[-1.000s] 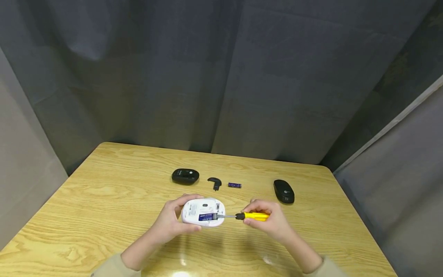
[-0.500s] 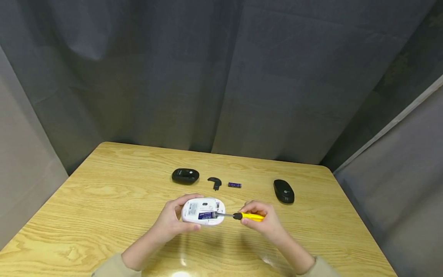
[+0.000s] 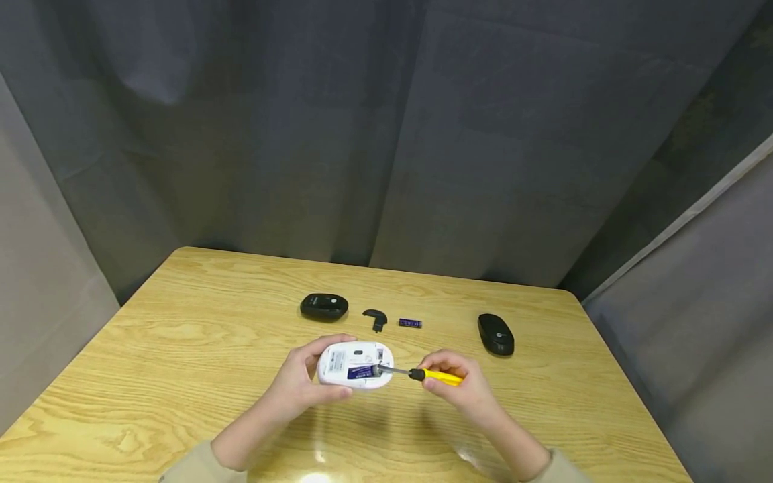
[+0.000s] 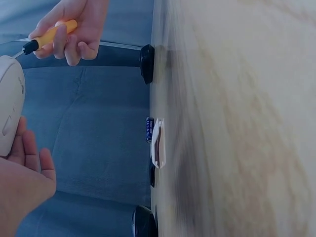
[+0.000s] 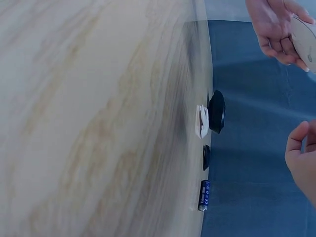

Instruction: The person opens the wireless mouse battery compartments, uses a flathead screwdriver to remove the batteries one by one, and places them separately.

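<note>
My left hand [image 3: 297, 381] grips a white computer mouse [image 3: 335, 359] by its left end, underside up, above the table. A purple-blue battery [image 3: 361, 372] sits in the mouse's uncovered battery slot. From the right, my right hand [image 3: 461, 384] holds a screwdriver [image 3: 443, 377] by its yellow handle, with fingers and thumb around it. The metal tip meets the right end of the battery. In the left wrist view, the screwdriver [image 4: 52, 35] points at the mouse [image 4: 9, 101], whose underside is turned away. The right wrist view cuts off most of the right hand [image 5: 303, 155].
Behind the hands lie a black mouse [image 3: 324, 307], a black cover piece [image 3: 377, 318], a loose purple battery [image 3: 410, 323] and, further right, another black mouse [image 3: 496, 335]. A white shell-like piece [image 4: 158, 144] lies near the battery in the left wrist view. Grey curtains [image 3: 386, 134] surround the table.
The right hand and screwdriver have shifted slightly left. The shaft now slopes, its tip raised toward the battery's end. The white mouse has tilted a little in the left hand.
</note>
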`<action>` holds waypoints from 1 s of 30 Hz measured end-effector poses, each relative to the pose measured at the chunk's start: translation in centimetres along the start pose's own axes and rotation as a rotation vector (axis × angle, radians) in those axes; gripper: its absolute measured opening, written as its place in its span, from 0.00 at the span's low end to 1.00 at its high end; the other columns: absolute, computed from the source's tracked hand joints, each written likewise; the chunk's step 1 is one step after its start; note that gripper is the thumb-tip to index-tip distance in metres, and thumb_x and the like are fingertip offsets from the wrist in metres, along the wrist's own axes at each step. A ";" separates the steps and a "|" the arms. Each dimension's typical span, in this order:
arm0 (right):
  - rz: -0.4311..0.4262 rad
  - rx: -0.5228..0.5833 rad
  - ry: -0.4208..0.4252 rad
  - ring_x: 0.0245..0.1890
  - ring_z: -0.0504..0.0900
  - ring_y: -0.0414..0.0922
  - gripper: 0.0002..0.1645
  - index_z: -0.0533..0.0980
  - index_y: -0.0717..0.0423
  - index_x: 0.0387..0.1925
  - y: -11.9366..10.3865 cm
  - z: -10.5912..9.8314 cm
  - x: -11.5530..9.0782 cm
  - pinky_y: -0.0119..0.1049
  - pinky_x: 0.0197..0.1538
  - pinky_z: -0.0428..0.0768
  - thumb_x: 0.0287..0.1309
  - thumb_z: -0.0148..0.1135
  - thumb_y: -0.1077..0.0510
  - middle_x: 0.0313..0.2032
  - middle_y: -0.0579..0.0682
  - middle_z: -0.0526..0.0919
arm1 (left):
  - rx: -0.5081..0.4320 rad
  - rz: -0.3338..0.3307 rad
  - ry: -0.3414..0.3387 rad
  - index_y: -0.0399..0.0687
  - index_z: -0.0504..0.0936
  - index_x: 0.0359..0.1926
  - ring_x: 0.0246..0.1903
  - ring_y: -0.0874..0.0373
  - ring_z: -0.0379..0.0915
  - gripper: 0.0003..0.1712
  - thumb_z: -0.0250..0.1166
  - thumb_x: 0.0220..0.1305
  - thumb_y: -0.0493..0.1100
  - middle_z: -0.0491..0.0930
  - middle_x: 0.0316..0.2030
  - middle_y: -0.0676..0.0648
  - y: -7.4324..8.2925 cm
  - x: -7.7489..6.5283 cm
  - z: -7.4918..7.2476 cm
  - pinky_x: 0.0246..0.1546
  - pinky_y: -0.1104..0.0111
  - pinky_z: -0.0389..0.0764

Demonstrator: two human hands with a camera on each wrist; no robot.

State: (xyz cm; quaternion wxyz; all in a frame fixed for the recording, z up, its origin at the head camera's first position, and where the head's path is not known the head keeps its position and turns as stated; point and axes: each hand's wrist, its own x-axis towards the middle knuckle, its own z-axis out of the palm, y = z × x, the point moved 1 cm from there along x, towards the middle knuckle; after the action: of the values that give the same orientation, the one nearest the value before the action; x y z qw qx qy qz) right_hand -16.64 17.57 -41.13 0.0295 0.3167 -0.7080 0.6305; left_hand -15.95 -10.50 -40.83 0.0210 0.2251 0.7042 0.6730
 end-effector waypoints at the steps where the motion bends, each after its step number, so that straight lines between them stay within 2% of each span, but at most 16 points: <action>1: -0.005 -0.003 -0.006 0.26 0.74 0.33 0.13 0.78 0.59 0.38 0.0 -0.1 0.0 0.28 0.26 0.76 0.52 0.61 0.74 0.31 0.38 0.81 | 0.001 -0.002 -0.004 0.51 0.74 0.59 0.55 0.51 0.70 0.40 0.76 0.40 0.33 0.76 0.55 0.48 0.0 0.0 0.0 0.55 0.65 0.70; 6: 0.006 -0.025 -0.032 0.30 0.78 0.37 0.10 0.78 0.61 0.38 -0.3 -0.3 0.0 0.31 0.32 0.81 0.53 0.62 0.73 0.35 0.41 0.81 | 0.014 -0.010 -0.015 0.52 0.74 0.59 0.56 0.50 0.69 0.39 0.75 0.42 0.33 0.75 0.56 0.49 0.1 0.1 -0.1 0.55 0.66 0.71; 12: 0.047 -0.046 -0.016 0.32 0.78 0.38 0.10 0.78 0.60 0.36 -0.9 -0.7 0.1 0.31 0.33 0.81 0.51 0.63 0.72 0.35 0.42 0.80 | 0.045 -0.007 -0.014 0.51 0.74 0.59 0.55 0.51 0.69 0.39 0.76 0.42 0.35 0.76 0.56 0.50 0.2 0.2 -0.1 0.55 0.67 0.70; 15: 0.042 -0.046 -0.007 0.32 0.78 0.39 0.12 0.78 0.59 0.37 -1.1 -1.0 0.1 0.31 0.33 0.81 0.50 0.64 0.73 0.35 0.42 0.80 | 0.052 -0.013 -0.012 0.54 0.74 0.59 0.56 0.51 0.69 0.39 0.76 0.42 0.35 0.76 0.56 0.50 0.2 0.1 -0.1 0.55 0.66 0.69; 22: -0.047 -0.091 -0.045 0.33 0.78 0.41 0.13 0.78 0.61 0.38 -1.3 -1.8 0.3 0.30 0.36 0.81 0.50 0.64 0.74 0.36 0.49 0.80 | 0.060 0.005 -0.015 0.54 0.74 0.59 0.57 0.53 0.69 0.39 0.76 0.41 0.36 0.76 0.56 0.50 0.1 0.1 -0.1 0.57 0.68 0.68; 24: -0.035 -0.115 -0.042 0.33 0.78 0.41 0.13 0.78 0.59 0.38 -1.4 -2.1 0.3 0.30 0.37 0.81 0.49 0.65 0.73 0.36 0.49 0.81 | 0.070 0.008 -0.014 0.54 0.74 0.59 0.57 0.54 0.68 0.39 0.77 0.41 0.37 0.76 0.56 0.50 0.1 0.1 -0.2 0.57 0.68 0.67; 27: -0.019 -0.152 -0.025 0.32 0.78 0.40 0.14 0.79 0.57 0.37 -1.5 -2.6 0.2 0.30 0.35 0.81 0.49 0.66 0.72 0.36 0.49 0.81 | 0.088 0.002 -0.012 0.54 0.74 0.59 0.58 0.54 0.68 0.39 0.77 0.41 0.38 0.76 0.57 0.50 0.0 0.1 -0.2 0.59 0.65 0.65; 30: -0.024 -0.191 -0.005 0.32 0.78 0.41 0.15 0.79 0.57 0.37 -1.4 -3.1 0.1 0.30 0.33 0.80 0.47 0.67 0.72 0.36 0.49 0.81 | 0.098 -0.002 -0.010 0.54 0.74 0.59 0.59 0.52 0.67 0.40 0.77 0.41 0.37 0.76 0.57 0.51 0.0 0.1 -0.4 0.60 0.58 0.63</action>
State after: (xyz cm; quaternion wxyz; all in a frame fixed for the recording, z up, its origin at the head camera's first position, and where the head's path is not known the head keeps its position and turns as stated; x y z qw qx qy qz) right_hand -17.15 20.39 -39.22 0.0656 0.3225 -0.7612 0.5588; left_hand -16.20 -10.80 -40.80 0.0140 0.2286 0.7366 0.6364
